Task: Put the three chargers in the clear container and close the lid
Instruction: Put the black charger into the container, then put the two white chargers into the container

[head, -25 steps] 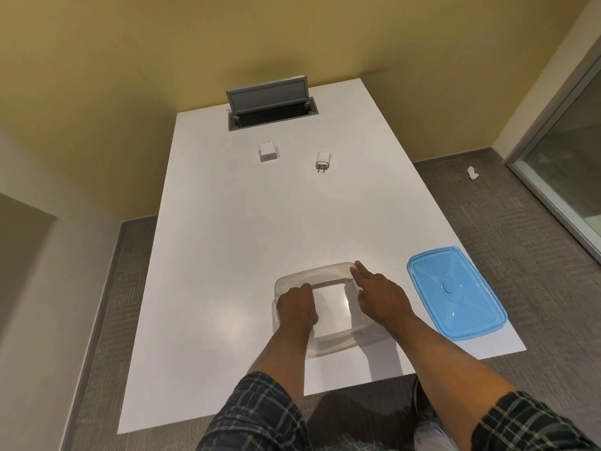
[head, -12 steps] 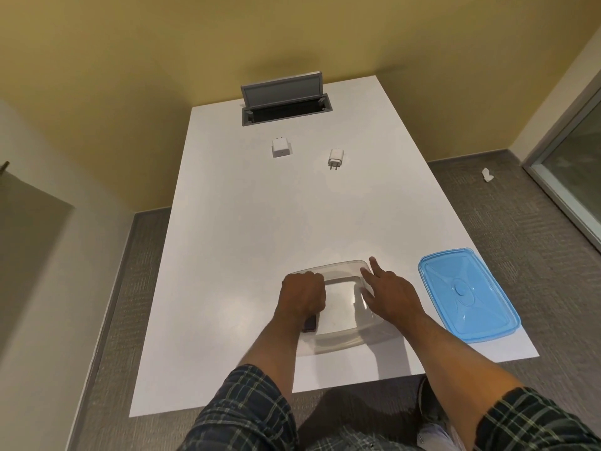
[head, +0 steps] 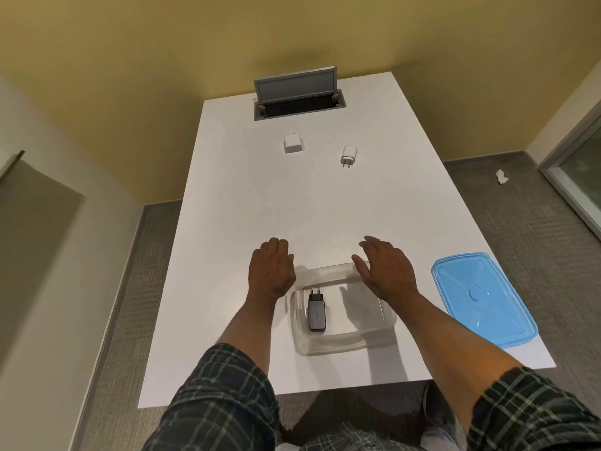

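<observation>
Both hands, left hand (head: 271, 271) and right hand (head: 385, 271), are spread and hold nothing; one dark charger (head: 316, 312) lies in the clear container (head: 341, 345) at lower centre; two white chargers (head: 293, 144) wait at upper centre of the tabletop (head: 244, 222), probably light, hard and smooth, best pinched at their sides.

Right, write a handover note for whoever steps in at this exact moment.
Left hand: open, holding nothing, above the table just left of the clear plastic rectangular container.
Right hand: open, empty, over the container's far right corner.
Done: the dark grey charger with two round pins lies flat inside the container, along its left side.
Left: the square white charger and the slim white charger with its pins toward the person sit at the far end of the white table. The blue plastic lid lies to the container's right, not yet on.
</observation>
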